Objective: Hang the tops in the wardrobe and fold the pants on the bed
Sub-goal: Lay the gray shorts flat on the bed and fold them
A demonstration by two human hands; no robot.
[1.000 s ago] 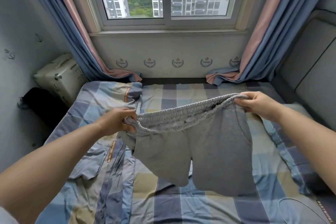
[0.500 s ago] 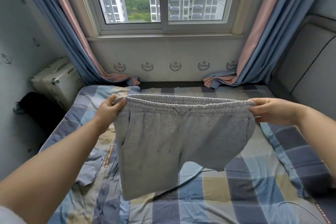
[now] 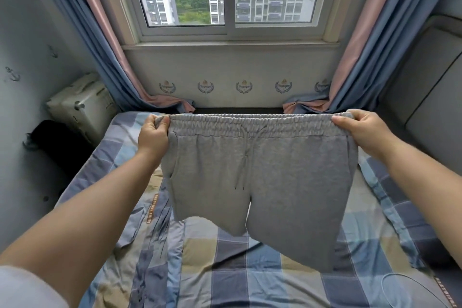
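Grey drawstring shorts [image 3: 275,177] hang spread out in the air above the bed [image 3: 225,270], front side facing me, both legs dangling. My left hand [image 3: 153,132] pinches the left end of the elastic waistband. My right hand [image 3: 360,130] grips the right end, so the waistband is stretched flat and level. The bed has a blue, beige and navy checked sheet. No tops or wardrobe are in view.
A window with blue and pink curtains [image 3: 105,52] stands beyond the bed. A cream suitcase [image 3: 82,105] and a dark bag [image 3: 52,142] sit in the gap at the left. A padded grey headboard [image 3: 430,112] runs along the right. A thin white cable [image 3: 405,285] lies at the bed's lower right.
The shorts went from slack and twisted to stretched flat; both hands have moved apart and lifted the waistband level, and the legs now hang straight down.
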